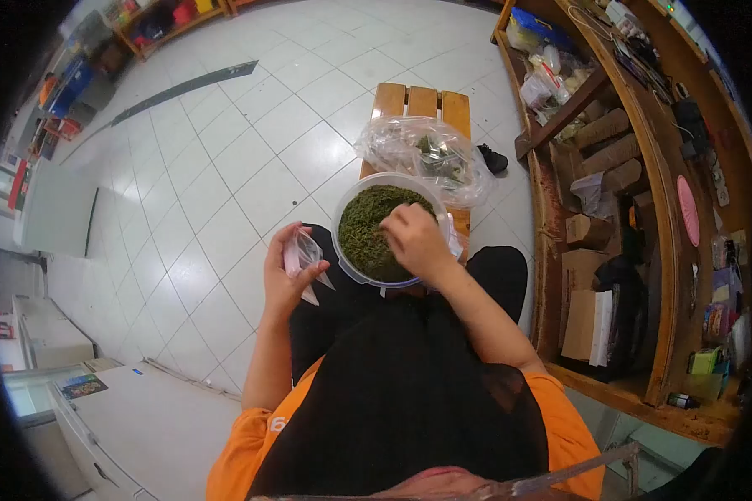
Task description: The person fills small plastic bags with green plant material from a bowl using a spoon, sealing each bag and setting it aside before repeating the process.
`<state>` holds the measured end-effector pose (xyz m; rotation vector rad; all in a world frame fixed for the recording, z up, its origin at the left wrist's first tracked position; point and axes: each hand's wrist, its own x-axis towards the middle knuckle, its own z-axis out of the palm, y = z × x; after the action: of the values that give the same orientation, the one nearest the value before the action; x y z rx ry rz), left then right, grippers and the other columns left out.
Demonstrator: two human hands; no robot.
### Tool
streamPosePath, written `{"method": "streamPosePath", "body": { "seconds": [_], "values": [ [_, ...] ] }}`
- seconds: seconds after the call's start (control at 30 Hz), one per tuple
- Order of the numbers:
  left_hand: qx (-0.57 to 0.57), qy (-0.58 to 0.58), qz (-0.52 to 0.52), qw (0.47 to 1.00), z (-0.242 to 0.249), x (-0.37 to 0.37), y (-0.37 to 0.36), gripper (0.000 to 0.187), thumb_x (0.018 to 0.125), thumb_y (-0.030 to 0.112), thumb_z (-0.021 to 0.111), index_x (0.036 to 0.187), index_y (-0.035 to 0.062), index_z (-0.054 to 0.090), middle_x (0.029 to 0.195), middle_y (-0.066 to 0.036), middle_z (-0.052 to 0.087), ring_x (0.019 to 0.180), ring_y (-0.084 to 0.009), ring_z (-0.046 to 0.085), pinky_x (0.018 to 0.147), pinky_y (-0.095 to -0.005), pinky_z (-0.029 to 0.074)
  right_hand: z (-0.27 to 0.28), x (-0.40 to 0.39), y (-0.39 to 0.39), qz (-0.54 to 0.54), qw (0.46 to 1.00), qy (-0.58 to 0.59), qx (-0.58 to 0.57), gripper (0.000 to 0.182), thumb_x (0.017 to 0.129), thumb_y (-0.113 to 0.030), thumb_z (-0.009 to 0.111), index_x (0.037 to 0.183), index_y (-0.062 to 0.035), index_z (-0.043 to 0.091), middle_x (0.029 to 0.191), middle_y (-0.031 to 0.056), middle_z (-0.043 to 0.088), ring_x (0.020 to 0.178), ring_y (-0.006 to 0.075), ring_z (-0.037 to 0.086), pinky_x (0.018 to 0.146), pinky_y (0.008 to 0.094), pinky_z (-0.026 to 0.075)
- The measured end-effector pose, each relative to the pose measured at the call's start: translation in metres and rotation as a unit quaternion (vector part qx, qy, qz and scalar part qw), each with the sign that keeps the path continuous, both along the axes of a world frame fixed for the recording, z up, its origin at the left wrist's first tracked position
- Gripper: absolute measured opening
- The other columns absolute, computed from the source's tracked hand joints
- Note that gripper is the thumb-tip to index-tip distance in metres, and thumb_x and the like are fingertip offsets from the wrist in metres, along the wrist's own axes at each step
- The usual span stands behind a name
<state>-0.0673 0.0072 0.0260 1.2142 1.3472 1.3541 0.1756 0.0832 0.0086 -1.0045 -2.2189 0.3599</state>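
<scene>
A round clear plastic tub full of crumbled green dried herb sits at my lap, by the near end of a slatted wooden bench. My right hand is over the tub, its fingers curled together and fingertips down at the herb; what lies between them is mostly hidden. To the left of the tub, my left hand holds a small clear plastic bag between thumb and fingers, its mouth spread wide. Just beyond the tub, a large clear plastic bag with some green leaves inside rests on the bench.
Wooden shelving with boxes, bags and tools stands close on my right. A black shoe is on the tiled floor beside the bench. A white chest-like unit is at lower left, with a white table farther off.
</scene>
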Motion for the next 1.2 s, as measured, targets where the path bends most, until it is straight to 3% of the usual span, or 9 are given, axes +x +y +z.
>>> {"method": "streamPosePath", "body": {
  "seconds": [0.03,0.1,0.17,0.23,0.27,0.33,0.53,0.73,1.2],
  "values": [
    [-0.031,-0.058,0.003,0.998,-0.002,0.003,-0.003,0.070,0.065,-0.003,0.082,0.127,0.0051,0.050,0.120,-0.007,0.058,0.111,-0.0166,0.053,0.094,-0.0311,0.045,-0.001,0.003,0.007,0.003,1.000,0.000,-0.001,0.011,0.081,-0.008,0.066,0.091,-0.0046,0.063,0.090,0.0116,0.059,0.089,0.0322,0.057,0.077,0.0410,0.047],
    [-0.015,0.004,-0.004,1.000,-0.012,0.005,-0.007,0.069,0.067,-0.006,0.079,0.128,0.0069,0.048,0.117,-0.006,0.057,0.109,-0.0148,0.052,0.092,-0.0286,0.045,-0.008,0.013,0.019,-0.060,0.997,0.012,-0.043,0.013,0.083,-0.006,0.064,0.094,-0.0026,0.060,0.091,0.0143,0.060,0.091,0.0330,0.059,0.079,0.0435,0.047],
    [-0.079,-0.086,-0.042,0.992,-0.019,0.008,-0.009,0.069,0.068,-0.005,0.079,0.128,0.0083,0.047,0.111,-0.004,0.056,0.106,-0.0135,0.052,0.090,-0.0269,0.044,-0.017,0.025,0.031,-0.040,0.998,0.035,-0.033,0.013,0.086,-0.006,0.062,0.096,-0.0011,0.056,0.087,0.0150,0.061,0.085,0.0361,0.060,0.076,0.0441,0.049],
    [-0.077,-0.076,-0.058,0.992,-0.022,0.007,-0.008,0.070,0.069,-0.004,0.079,0.129,0.0096,0.046,0.108,-0.003,0.054,0.103,-0.0133,0.052,0.089,-0.0265,0.044,-0.016,0.031,0.037,-0.159,0.986,0.041,-0.037,0.013,0.090,-0.006,0.059,0.099,0.0004,0.052,0.085,0.0147,0.064,0.074,0.0326,0.064,0.068,0.0399,0.052],
    [-0.097,-0.085,-0.062,0.990,-0.023,0.008,-0.009,0.071,0.069,-0.003,0.080,0.130,0.0097,0.046,0.109,-0.003,0.053,0.104,-0.0133,0.051,0.089,-0.0262,0.044,-0.017,0.031,0.042,-0.158,0.986,0.040,-0.038,0.013,0.090,-0.006,0.059,0.099,0.0004,0.052,0.085,0.0147,0.064,0.074,0.0326,0.064,0.068,0.0399,0.052],
    [-0.117,-0.093,-0.068,0.986,-0.026,0.008,-0.009,0.072,0.069,-0.001,0.081,0.130,0.0098,0.046,0.109,-0.002,0.052,0.104,-0.0134,0.051,0.089,-0.0260,0.044,-0.021,0.030,0.052,-0.175,0.960,0.204,-0.083,0.018,0.094,-0.007,0.056,0.107,0.0007,0.045,0.086,0.0154,0.067,0.068,0.0258,0.068,0.061,0.0344,0.053],
    [-0.128,-0.165,-0.053,0.977,-0.025,0.010,-0.006,0.079,0.066,0.004,0.085,0.133,0.0085,0.044,0.117,-0.003,0.050,0.112,-0.0151,0.049,0.097,-0.0285,0.041,-0.068,0.014,0.049,-0.134,0.936,0.276,-0.173,0.030,0.095,-0.002,0.052,0.119,0.0017,0.034,0.091,0.0163,0.068,0.075,0.0200,0.069,0.065,0.0307,0.057],
    [-0.079,-0.099,-0.068,0.990,-0.026,0.014,-0.006,0.082,0.063,0.007,0.087,0.132,0.0078,0.043,0.123,-0.004,0.049,0.117,-0.0166,0.047,0.102,-0.0306,0.037,-0.066,0.006,0.041,-0.139,0.880,0.362,-0.275,0.026,0.096,0.000,0.049,0.117,0.0007,0.033,0.092,0.0161,0.065,0.074,0.0192,0.068,0.062,0.0291,0.059],
    [-0.023,0.057,-0.077,0.995,-0.031,0.030,0.006,0.077,0.065,0.011,0.084,0.129,0.0026,0.041,0.118,-0.009,0.051,0.114,-0.0180,0.049,0.099,-0.0317,0.039,-0.051,0.042,0.035,-0.196,0.831,0.464,-0.236,0.028,0.095,-0.001,0.050,0.113,0.0016,0.029,0.090,0.0188,0.063,0.071,0.0233,0.068,0.059,0.0341,0.061]
  ]
}}
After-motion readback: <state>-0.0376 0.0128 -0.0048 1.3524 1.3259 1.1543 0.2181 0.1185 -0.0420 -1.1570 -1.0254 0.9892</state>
